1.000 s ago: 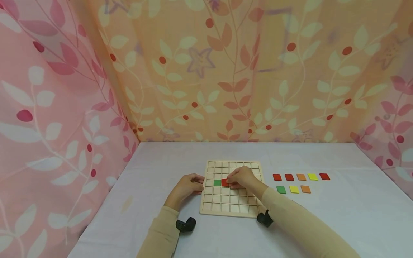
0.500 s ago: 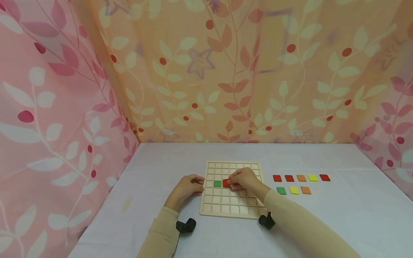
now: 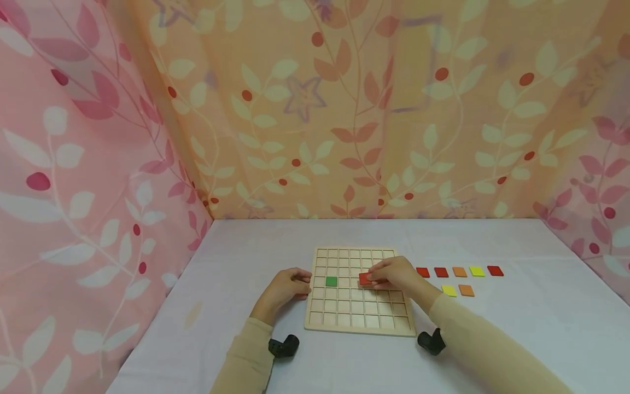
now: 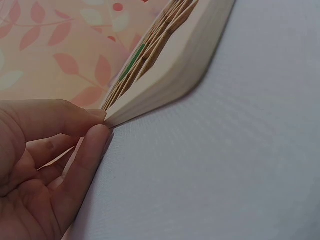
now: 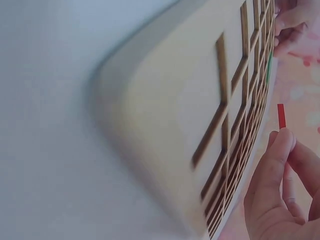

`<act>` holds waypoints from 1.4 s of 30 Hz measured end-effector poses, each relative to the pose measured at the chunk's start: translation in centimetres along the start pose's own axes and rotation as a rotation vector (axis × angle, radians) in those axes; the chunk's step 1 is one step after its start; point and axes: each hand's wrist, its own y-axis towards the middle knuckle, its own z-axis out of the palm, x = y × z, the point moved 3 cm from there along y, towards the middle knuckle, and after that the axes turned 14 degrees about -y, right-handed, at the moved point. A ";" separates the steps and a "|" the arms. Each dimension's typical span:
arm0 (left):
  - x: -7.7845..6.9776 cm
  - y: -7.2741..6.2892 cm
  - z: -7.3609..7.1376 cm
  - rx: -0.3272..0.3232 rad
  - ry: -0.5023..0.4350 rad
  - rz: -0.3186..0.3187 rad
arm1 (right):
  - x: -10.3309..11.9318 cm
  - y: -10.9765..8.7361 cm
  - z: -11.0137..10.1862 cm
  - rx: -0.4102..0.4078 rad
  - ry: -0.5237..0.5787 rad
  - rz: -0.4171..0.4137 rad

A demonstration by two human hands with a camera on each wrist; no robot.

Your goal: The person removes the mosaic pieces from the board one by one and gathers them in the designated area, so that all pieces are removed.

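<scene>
A wooden grid board [image 3: 344, 320] lies on the white table. One green tile [image 3: 332, 281] sits in a square toward its left side. My left hand [image 3: 281, 288] holds the board's left edge with thumb and fingertips, as the left wrist view shows at close range. Above the grid, right of the green tile, my right hand [image 3: 396, 272] pinches a red tile [image 3: 365, 278] between thumb and fingers. In the right wrist view that red tile [image 5: 281, 115] appears edge-on, raised off the board.
Right of the board lie loose tiles in two rows: red tiles [image 3: 441, 272], orange tiles [image 3: 460, 272] and yellow tiles [image 3: 477, 271]. Floral cloth [image 3: 305, 137] hangs behind the table and on both sides.
My right hand has lifted the red tile from beside the green one and carried it rightward over the grid. The right forearm now covers the loose green tile. My left hand stays put.
</scene>
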 end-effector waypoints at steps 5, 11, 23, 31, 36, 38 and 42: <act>0.0 0.1 0.0 0.000 0.004 0.012 | -0.6 -0.8 -1.6 -0.002 -0.002 -0.011; 0.0 0.0 0.0 0.009 0.008 0.016 | -1.1 -1.5 -3.8 -0.027 -0.052 -0.008; -0.1 -0.3 0.2 0.001 0.009 0.009 | -2.5 -2.1 -6.7 -0.032 -0.085 -0.005; 0.0 -0.5 0.0 -0.006 0.018 0.000 | -3.9 -3.2 -8.8 -0.032 -0.149 0.019; 0.0 -0.4 -0.1 -0.009 0.017 0.002 | -4.9 -3.9 -10.3 -0.046 -0.174 0.038; 0.0 -0.4 -0.1 -0.010 0.016 0.004 | -5.2 -4.3 -11.0 -0.048 -0.168 0.050; -0.1 -0.2 0.0 -0.006 0.014 0.008 | -5.9 -5.2 -12.4 -0.044 -0.166 0.055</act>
